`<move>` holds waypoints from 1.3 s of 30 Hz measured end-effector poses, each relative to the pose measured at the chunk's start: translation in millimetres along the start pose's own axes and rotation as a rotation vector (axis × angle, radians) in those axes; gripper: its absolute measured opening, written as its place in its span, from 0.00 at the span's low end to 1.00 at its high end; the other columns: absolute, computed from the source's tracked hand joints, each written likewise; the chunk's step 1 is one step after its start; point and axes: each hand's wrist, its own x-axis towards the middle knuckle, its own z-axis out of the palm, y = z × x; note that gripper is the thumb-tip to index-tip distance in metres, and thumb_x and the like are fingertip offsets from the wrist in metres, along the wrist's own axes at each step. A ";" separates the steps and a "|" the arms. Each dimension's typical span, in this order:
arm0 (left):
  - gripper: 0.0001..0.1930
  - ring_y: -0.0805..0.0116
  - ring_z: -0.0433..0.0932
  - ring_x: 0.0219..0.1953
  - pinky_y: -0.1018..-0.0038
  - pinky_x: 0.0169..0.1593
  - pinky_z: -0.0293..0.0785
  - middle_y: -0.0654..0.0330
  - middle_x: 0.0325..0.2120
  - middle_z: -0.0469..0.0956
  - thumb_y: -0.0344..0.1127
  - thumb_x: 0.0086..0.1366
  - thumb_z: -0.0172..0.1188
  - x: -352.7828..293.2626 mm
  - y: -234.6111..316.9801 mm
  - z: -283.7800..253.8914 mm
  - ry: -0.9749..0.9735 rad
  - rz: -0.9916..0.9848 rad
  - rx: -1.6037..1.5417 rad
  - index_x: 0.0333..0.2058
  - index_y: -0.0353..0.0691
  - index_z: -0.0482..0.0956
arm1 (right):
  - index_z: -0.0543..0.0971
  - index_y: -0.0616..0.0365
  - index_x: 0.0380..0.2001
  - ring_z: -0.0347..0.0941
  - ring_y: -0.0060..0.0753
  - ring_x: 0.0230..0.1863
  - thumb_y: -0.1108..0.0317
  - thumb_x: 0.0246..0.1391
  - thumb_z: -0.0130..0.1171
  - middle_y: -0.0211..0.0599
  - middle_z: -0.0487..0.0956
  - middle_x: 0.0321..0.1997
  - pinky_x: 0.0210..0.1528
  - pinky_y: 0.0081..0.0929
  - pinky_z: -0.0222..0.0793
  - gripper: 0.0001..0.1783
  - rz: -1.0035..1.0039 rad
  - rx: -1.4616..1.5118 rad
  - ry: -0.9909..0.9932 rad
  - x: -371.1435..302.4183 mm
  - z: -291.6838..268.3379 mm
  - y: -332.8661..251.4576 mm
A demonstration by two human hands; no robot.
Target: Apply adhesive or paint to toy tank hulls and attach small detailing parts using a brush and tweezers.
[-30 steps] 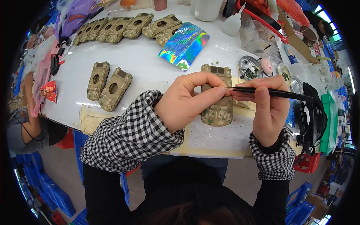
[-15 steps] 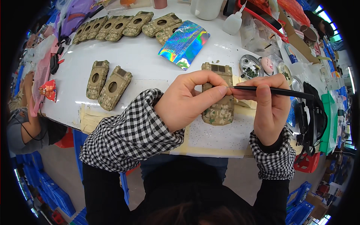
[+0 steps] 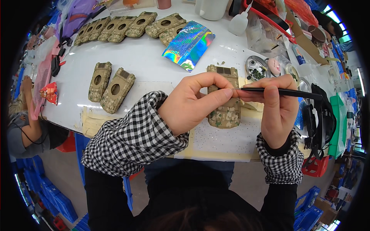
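Observation:
My right hand (image 3: 280,111) is closed around black tweezers (image 3: 295,93), whose thin tips point left. Thumb and forefinger of my left hand (image 3: 192,104) are pinched together right at those tips; whatever sits between them is too small to make out. Beneath both hands, a camouflage model tank hull (image 3: 225,115) lies on the white work surface, its middle hidden by my fingers. Two similar hulls with round openings, one upright in line (image 3: 99,82) and one slanted (image 3: 118,91), lie to the left of my left sleeve.
A row of several camouflage hulls (image 3: 141,24) runs along the back left. Before it lies a shiny holographic pouch (image 3: 189,45). A round metal dish (image 3: 257,68) of small dark green parts and a white squeeze bottle (image 3: 238,24) stand right. Another person's arm (image 3: 34,129) shows far left.

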 end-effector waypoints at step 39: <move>0.15 0.73 0.74 0.44 0.74 0.49 0.72 0.60 0.42 0.73 0.28 0.58 0.53 0.2 8.6 -5.3 -0.064 -0.235 -0.311 0.46 0.38 0.67 | 0.72 0.65 0.35 0.77 0.34 0.42 0.72 0.58 0.56 0.44 0.78 0.37 0.46 0.26 0.70 0.07 -0.112 -0.135 -0.207 -5.6 -13.5 -2.2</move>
